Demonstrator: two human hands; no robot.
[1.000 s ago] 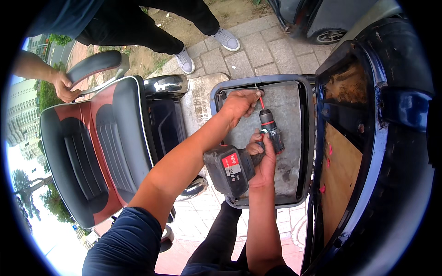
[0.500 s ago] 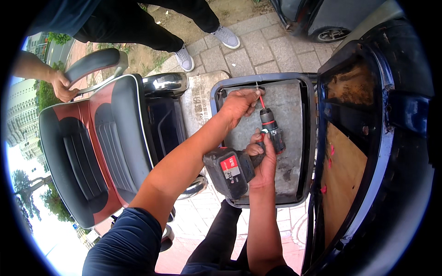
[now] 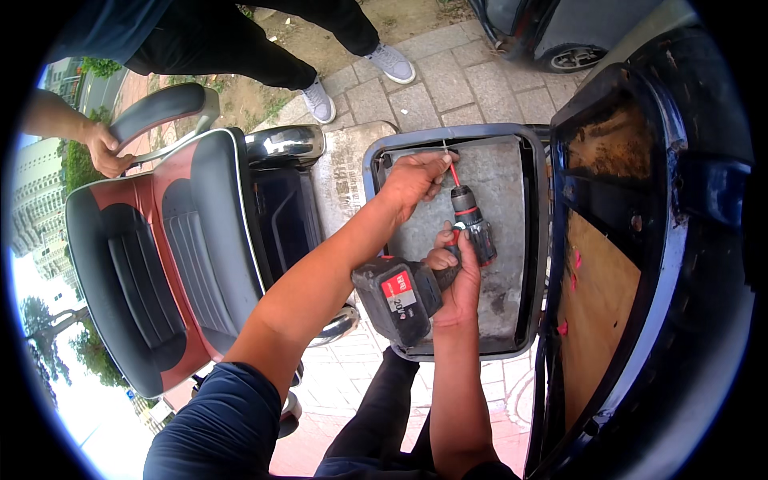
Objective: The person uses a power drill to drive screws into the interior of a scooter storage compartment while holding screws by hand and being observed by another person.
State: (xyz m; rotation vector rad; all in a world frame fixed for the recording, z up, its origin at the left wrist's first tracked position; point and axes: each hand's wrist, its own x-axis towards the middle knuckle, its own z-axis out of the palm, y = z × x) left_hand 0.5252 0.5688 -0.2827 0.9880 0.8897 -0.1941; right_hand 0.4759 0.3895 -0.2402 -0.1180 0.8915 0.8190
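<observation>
Cordless drill point(image 3: 474, 232) sits over the rimmed metal tray point(image 3: 504, 308), right hand point(image 3: 458, 280) wrapped round its grip; the left hand point(image 3: 412, 184) pinches at the red bit point(image 3: 454, 174) near the far edge, its hold hidden. The step seems steadying the tip; next calls for straight alignment. Room remains rightward, before the dark-blue body panel point(image 3: 710, 190).

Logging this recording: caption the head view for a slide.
Right hand grips cordless drill, left hand at far end of red bit, over grey panel.
</observation>
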